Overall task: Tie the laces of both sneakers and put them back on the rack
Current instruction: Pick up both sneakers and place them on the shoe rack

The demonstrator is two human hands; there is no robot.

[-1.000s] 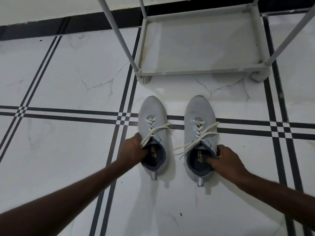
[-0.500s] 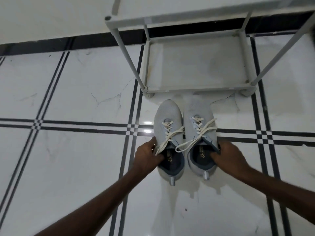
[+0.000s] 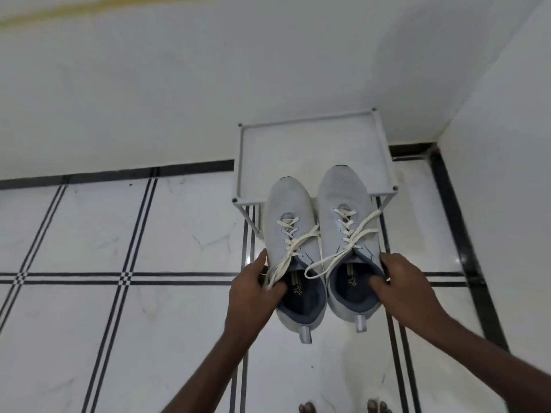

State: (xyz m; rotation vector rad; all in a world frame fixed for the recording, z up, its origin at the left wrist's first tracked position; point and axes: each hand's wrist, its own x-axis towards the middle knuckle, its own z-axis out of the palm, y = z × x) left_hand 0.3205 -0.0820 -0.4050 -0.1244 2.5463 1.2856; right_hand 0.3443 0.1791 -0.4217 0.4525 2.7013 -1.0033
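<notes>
Two light grey sneakers with cream laces are held side by side in the air, toes pointing away from me. My left hand point(image 3: 253, 289) grips the left sneaker point(image 3: 290, 234) at its collar, thumb inside the opening. My right hand point(image 3: 402, 290) grips the right sneaker point(image 3: 343, 201) the same way. Both toes reach over the front edge of the white rack's top shelf point(image 3: 298, 144). The laces cross over the tongues with loose loops and ends trailing; I cannot tell whether they are knotted.
The rack stands in a corner against white walls point(image 3: 149, 84). The floor is white marble tile with black stripe lines point(image 3: 125, 275) and a black border along the walls. My bare toes point(image 3: 343, 408) show at the bottom edge.
Both hands lifted the sneakers off the floor and brought them together, up to the rack's top shelf. The view rose from the bottom shelf to the top.
</notes>
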